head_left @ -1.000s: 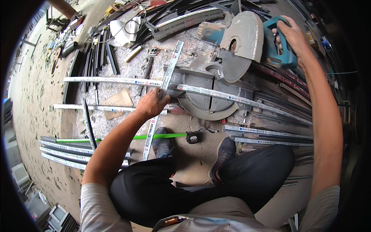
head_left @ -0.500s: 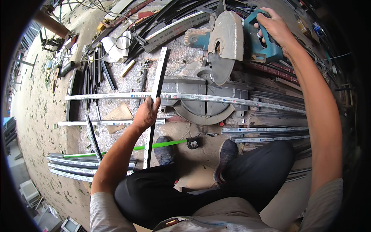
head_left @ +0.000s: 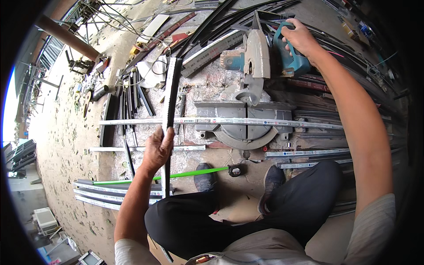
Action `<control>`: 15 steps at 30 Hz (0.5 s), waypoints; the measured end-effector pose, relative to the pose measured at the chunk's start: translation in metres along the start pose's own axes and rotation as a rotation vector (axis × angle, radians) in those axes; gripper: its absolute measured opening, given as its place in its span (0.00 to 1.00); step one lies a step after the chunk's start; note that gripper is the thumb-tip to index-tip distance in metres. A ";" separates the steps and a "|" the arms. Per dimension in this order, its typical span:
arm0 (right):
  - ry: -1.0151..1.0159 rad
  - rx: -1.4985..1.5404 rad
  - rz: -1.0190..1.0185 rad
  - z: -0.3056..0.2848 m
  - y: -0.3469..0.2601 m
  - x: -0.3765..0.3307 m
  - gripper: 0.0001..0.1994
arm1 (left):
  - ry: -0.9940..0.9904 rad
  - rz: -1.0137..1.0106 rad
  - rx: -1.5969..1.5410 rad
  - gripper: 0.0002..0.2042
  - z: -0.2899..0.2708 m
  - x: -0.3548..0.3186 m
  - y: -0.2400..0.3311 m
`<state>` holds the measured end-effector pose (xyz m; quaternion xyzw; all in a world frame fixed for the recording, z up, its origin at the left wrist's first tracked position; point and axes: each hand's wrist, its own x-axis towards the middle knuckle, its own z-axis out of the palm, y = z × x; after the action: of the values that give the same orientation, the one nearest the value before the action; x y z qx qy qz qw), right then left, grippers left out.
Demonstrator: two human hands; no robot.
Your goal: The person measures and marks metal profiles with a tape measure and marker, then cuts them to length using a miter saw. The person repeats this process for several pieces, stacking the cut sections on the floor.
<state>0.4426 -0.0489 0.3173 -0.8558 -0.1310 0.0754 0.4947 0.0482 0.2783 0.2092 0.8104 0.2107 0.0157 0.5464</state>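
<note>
My left hand (head_left: 158, 148) is closed around the lower half of a short metal profile (head_left: 169, 99), dark on one side and pale on the other, held lengthwise away from me. My right hand (head_left: 301, 39) wraps the teal handle of a mitre saw (head_left: 257, 55), its head raised. The saw's blade (head_left: 254, 88) hangs above the round grey base (head_left: 221, 129). Across that base lies a long pale metal strip (head_left: 269, 122), running far out to both sides; the held profile crosses over its left part.
A black tape measure (head_left: 234, 170) lies near my feet, its green tape (head_left: 190, 173) drawn out leftward. Several strips (head_left: 95, 198) are stacked at lower left, others (head_left: 309, 153) at right. Dark profiles (head_left: 212, 22) and a white sheet (head_left: 150, 73) clutter the far side.
My left hand and the profile have moved left and nearer to me relative to the saw. The saw blade, seen broadside before, now shows more edge-on. My right hand keeps its hold.
</note>
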 end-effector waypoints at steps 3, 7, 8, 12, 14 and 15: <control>0.015 0.006 -0.006 0.002 0.001 0.000 0.36 | 0.085 0.114 -0.050 0.18 -0.030 -0.012 0.022; 0.002 -0.002 -0.018 0.004 0.011 0.013 0.36 | 0.096 0.085 0.147 0.18 -0.068 -0.043 0.084; 0.013 0.007 -0.043 0.007 0.011 0.011 0.35 | 0.116 0.032 0.146 0.18 -0.068 -0.055 0.107; 0.017 -0.022 -0.065 0.007 0.013 0.016 0.34 | 0.093 -0.065 0.199 0.22 -0.059 -0.094 0.169; 0.028 -0.038 -0.047 0.006 0.013 0.017 0.34 | 0.070 -0.111 0.178 0.25 -0.043 -0.110 0.177; 0.030 -0.044 -0.040 0.007 0.014 0.020 0.34 | 0.038 -0.146 0.154 0.25 -0.035 -0.118 0.180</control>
<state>0.4620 -0.0437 0.3013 -0.8647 -0.1424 0.0496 0.4791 -0.0095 0.2098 0.4078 0.8320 0.2801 -0.0251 0.4782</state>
